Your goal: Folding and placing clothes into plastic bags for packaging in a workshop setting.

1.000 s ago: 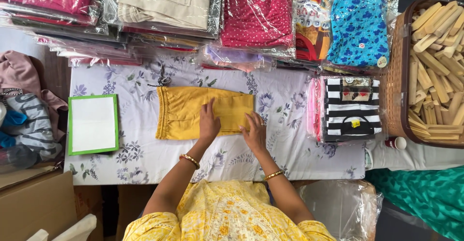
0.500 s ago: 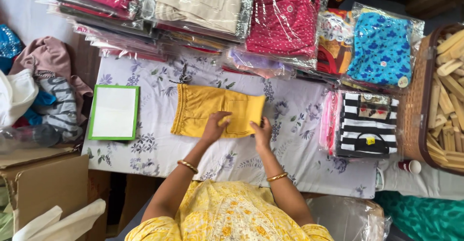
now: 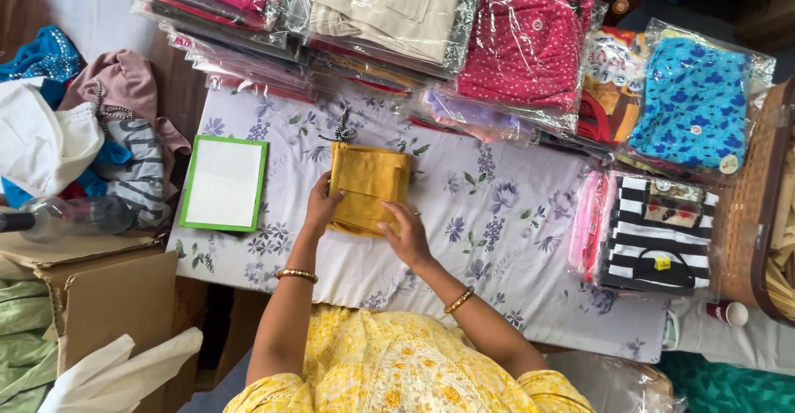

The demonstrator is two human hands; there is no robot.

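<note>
Left hand (image 3: 321, 206): fingers pinch the left edge of the folded yellow garment (image 3: 368, 189), closed on the cloth.
Right hand (image 3: 404, 232): lies flat and open on the garment's lower right corner, pressing it down.
Garment: a compact folded rectangle, lying on the floral sheet (image 3: 497, 214) between the green-framed board (image 3: 224, 183) and the striped packet (image 3: 654, 235).
Handling: likely light, soft and limp; it would unfold if lifted by one corner.
Hold: best taken at both side edges, with the layers kept together.
</note>
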